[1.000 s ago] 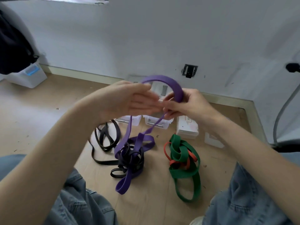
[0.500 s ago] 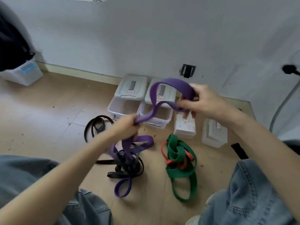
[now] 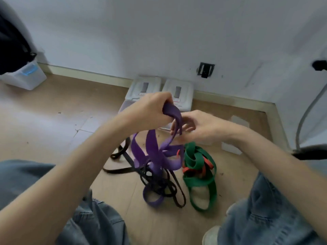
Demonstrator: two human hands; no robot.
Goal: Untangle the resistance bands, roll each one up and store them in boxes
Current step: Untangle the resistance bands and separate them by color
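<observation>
Both forearms reach forward and meet in front of the person, bare from the elbows down. The left hand [image 3: 150, 110] is raised, knuckles up, its fingers curled tight round the purple band [image 3: 174, 114]. The right hand [image 3: 198, 126] sits just beside and slightly lower, fingers [image 3: 187, 129] bent toward the left, touching the hanging loop; whether they pinch it is unclear.

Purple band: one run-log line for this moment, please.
left hand grips purple band | right hand pinches its loop | black band tangled in | green band on floor | boxes unfilled
</observation>
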